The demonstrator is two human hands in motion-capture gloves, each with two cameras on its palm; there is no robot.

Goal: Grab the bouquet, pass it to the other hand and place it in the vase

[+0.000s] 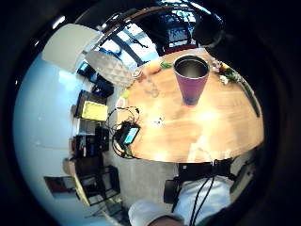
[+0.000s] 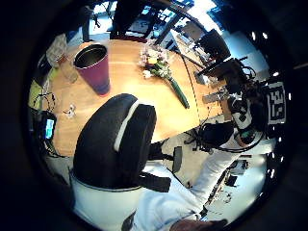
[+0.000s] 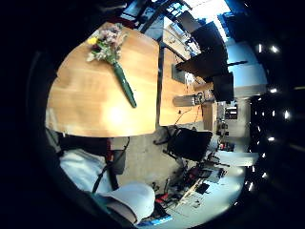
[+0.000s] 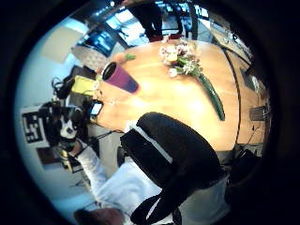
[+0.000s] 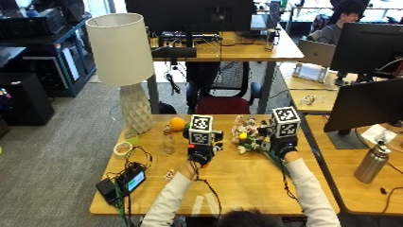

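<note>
Two hands up above tabletop (image 5: 239,187), none holding anything yet. Bouquet (image 5: 249,136) lies flat on tabletop, blooms toward lamp side, green stem toward person. Vase (image 1: 191,78) stands upright near it, mouth open, nothing inside. Left hand (image 5: 201,154) hangs over vase spot, right hand (image 5: 283,150) just over bouquet stem. Fingers of both hands: cannot tell if spread or curled. Risk: left hand so near vase could bump it and tip it. Risk: stem is thin and smooth, may slip when passed hand to hand.
</note>
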